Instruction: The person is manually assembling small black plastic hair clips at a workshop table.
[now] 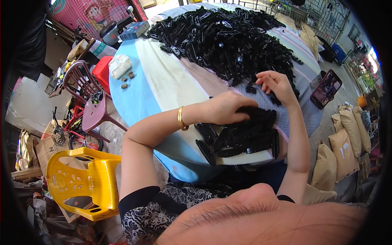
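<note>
Black plastic parts, long and narrow, form a small heap (249, 141) at the near edge of the cloth-covered table (161, 77). My left hand (226, 107), with a gold bangle on its wrist, reaches over this heap from the left. Its thumb and fingers close around a dark part at the top of the heap. My right hand (277, 86) is raised by the near right edge of a much larger pile of black parts (228, 41). Its fingers are bent in toward the thumb, and whatever is between them is too small to make out. Small black pieces lie below it.
Right of the pile, a phone (326, 89) stands tilted at the table's edge. A white packet (120, 66) and a blue box (134, 30) sit on the left side. A yellow chair (83, 181) and a purple chair (96, 110) stand left; brown sacks (343, 149) stand right.
</note>
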`<state>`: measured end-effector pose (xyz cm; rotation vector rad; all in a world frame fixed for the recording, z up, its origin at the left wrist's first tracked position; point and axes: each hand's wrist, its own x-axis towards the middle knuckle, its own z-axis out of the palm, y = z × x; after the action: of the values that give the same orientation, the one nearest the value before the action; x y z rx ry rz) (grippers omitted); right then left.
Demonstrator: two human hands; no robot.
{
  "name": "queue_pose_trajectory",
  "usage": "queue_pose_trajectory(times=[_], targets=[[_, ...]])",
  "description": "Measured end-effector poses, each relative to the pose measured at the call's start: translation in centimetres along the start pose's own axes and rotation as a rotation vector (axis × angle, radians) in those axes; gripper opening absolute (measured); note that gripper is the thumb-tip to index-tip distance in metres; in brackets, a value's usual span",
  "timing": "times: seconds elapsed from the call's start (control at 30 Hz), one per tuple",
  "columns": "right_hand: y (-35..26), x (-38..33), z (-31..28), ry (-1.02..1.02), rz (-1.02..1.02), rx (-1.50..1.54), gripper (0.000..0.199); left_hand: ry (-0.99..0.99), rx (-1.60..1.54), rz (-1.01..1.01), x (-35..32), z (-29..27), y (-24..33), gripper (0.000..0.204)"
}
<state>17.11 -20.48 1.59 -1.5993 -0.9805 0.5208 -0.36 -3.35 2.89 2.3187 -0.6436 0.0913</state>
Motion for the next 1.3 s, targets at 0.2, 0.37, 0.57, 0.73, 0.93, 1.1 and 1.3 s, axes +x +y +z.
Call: queue_pose_trajectory(times=[0.2, 0.37, 0.57, 0.73, 0.93, 1.1, 1.3], targets=[[0.4, -0.7, 3.5, 0.090, -0.152, -0.915, 0.018, 0.368, 0.339, 0.030, 1.3, -2.5, -6.8, 0.025], [0.8, -0.8, 4.2, 0.063, -0.207, -1.050, 0.010, 0.333, 0.611, 0.018, 1.3, -2.8, -10.8, 0.033], [0.2, -1.1, 4.6, 0.055, -0.160, -1.170, 0.010, 0.301, 0.687, -0.051, 2.1, -1.9, -10.3, 0.036], [0.0, -0.7, 4.7, 0.234, -0.459, -0.975, 0.007, 0.503, 0.672, 0.011, 1.6, -2.3, -10.4, 0.026], [-1.6, -0.7, 5.5, 0.444, -0.586, -0.435, 0.015, 0.597, 0.046, -0.185, 2.2, -1.4, -8.3, 0.032], [-1.9, -0.8, 5.1, 0.424, -0.746, -0.555, 0.014, 0.342, -0.419, -0.269, 2.0, -1.6, -5.3, 0.028], [-2.2, -0.8, 5.7, 0.401, -0.783, -0.579, 0.013, 0.402, -0.838, -0.236, 1.3, -1.0, -6.1, 0.029]])
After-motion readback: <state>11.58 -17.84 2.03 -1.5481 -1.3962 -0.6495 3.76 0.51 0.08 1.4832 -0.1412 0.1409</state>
